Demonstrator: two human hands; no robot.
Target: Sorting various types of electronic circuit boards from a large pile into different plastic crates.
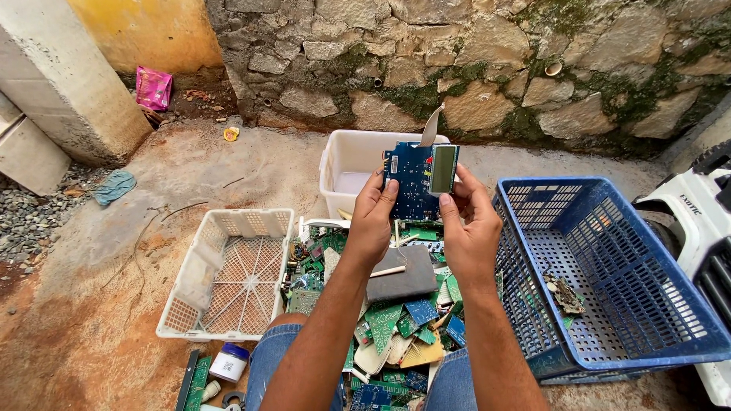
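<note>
Both hands hold a blue circuit board up over a heap of scrap boards.

Head view: the left hand pinches the board by its left edge, thumb on the face; the right hand grips the right side, thumb lying by the grey display fixed to it. The board is upright, raised in front of the white tub. Below lies the pile of green and blue boards, between a white basket on the left and a blue basket on the right. A small white jar stands by the left knee.
</note>
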